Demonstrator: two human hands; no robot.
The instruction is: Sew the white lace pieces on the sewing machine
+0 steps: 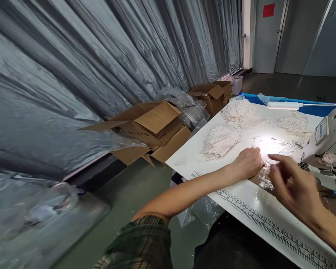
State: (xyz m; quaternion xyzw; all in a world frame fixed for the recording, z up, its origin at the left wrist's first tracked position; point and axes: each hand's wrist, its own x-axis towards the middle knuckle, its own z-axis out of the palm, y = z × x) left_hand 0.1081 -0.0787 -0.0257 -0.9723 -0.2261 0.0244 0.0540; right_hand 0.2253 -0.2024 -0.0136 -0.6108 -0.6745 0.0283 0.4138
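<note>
Clear film (pixel 265 175) under my left hand (pixel 248 162), palm flat; right hand (pixel 291 185) just right, fingers loosely spread, empty.

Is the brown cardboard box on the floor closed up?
No, the brown cardboard box sits with its flaps spread wide open.

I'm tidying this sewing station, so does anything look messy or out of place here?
Yes, mostly off the table. Open cardboard boxes lie tumbled on the floor by the plastic curtain, flaps splayed, with loose plastic bags between them. On the white table, the lace piles sit in separate heaps near the left hand.
</note>
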